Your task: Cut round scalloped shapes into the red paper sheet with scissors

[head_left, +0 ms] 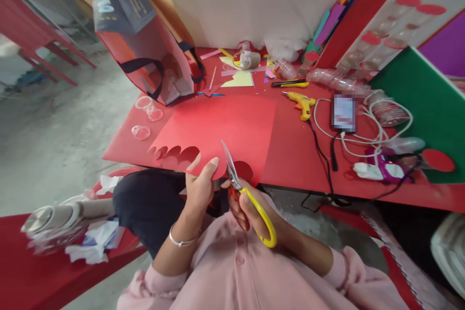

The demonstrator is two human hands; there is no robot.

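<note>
A large sheet of red paper (225, 121) lies over the front of the red table, with a row of scalloped curves cut along its near left edge. My left hand (201, 181) pinches a rounded piece of that edge between thumb and fingers. In my right hand (250, 208) are scissors (232, 174) with one yellow and one red handle loop. Their blades stand at the near edge of the paper, just right of my left thumb, pointing away from me. To their right is a rounded cut-out in the sheet.
Behind the paper stand a red bag (145, 53), paper scraps (238, 80) and a yellow-black cutter (289, 83). On the right are a yellow glue gun (301, 103), a phone (343, 112) with white cable, and plastic bottles (337, 81). Clear round plastic pieces (141, 132) lie left.
</note>
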